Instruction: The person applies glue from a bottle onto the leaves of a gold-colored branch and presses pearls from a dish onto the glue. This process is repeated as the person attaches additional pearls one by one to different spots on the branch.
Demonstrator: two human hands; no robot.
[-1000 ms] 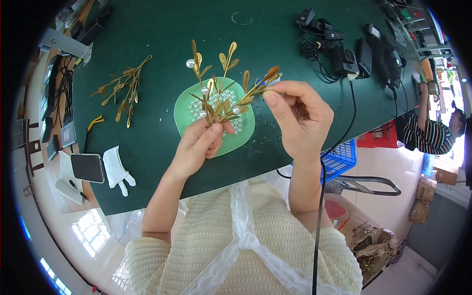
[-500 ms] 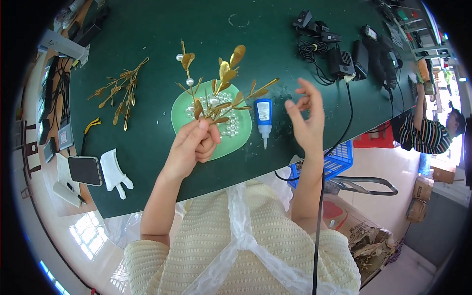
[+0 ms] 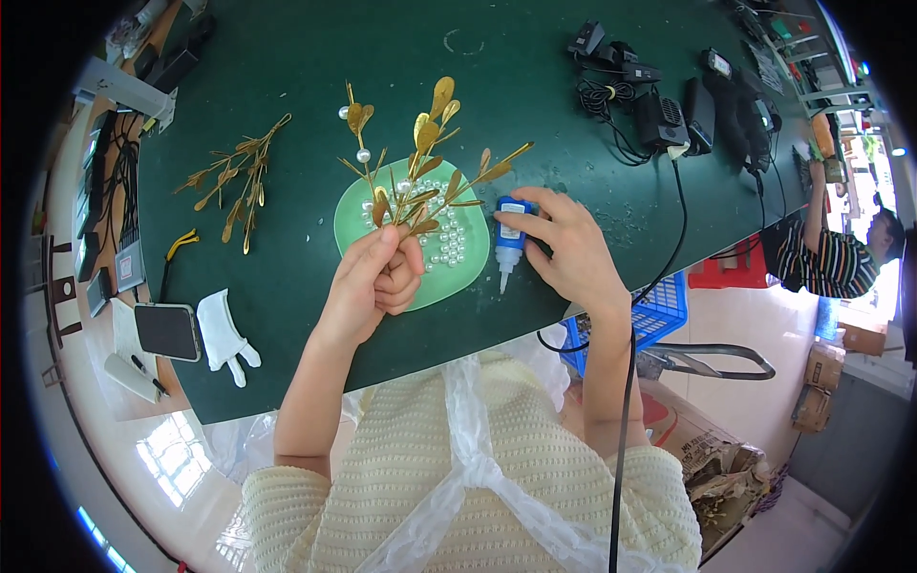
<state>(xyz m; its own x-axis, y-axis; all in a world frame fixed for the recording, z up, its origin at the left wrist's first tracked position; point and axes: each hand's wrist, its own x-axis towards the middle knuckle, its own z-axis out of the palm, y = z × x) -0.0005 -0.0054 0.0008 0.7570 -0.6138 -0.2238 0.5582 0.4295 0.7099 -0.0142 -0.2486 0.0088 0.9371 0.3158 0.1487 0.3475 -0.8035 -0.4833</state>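
Note:
Pinched by its stem in my left hand [image 3: 374, 279] is a gold artificial leaf spray [image 3: 426, 134], its leafy arms fanning out above a green plate [image 3: 351, 229]. Two white pearl beads sit along the spray's left arm. Many loose pearl beads [image 3: 447, 239] lie on the plate, partly hidden behind the leaves. Just right of the plate, my right hand [image 3: 570, 246] has its fingers closed over a blue-labelled glue bottle [image 3: 509, 250]. The bottle lies on the table with its narrow nozzle pointing toward me.
A second gold spray [image 3: 250, 177] lies on the dark green table [image 3: 287, 334] at left. Nearer are a phone [image 3: 168, 331] and a white glove [image 3: 222, 329]. Black chargers and cables [image 3: 661, 119] sit at right; one cable hangs past my right arm. A blue basket [image 3: 659, 310] stands below the edge.
My right hand has come down and left from the air onto the glue bottle, which has turned slightly. My left hand still holds the spray, which has shifted a little left.

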